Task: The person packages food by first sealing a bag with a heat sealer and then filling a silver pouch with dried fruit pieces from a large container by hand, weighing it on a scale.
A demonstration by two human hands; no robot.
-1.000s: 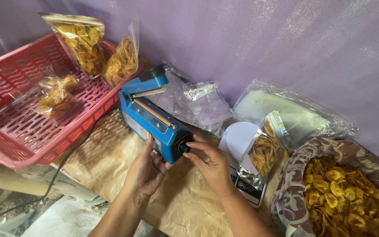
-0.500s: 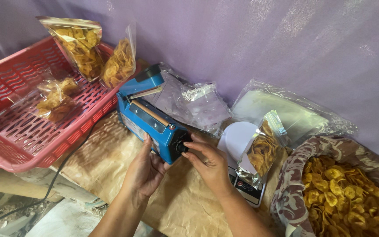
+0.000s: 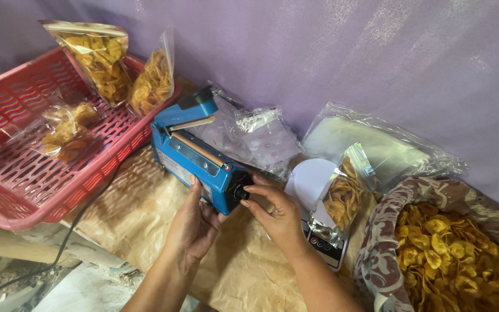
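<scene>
At centre, on brown paper, the blue heat sealer (image 3: 197, 156) sits lid-up; the left hand (image 3: 194, 222) cups its near end, apparently to steady it, while the right hand (image 3: 275, 211) pinches the black dial (image 3: 241, 192) there.

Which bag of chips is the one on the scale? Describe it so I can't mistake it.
Start at the blue heat sealer mid-table; right of it sits a white scale. The small clear bag leans there alone, top open, unlike the sealed bags in the red basket.
</scene>
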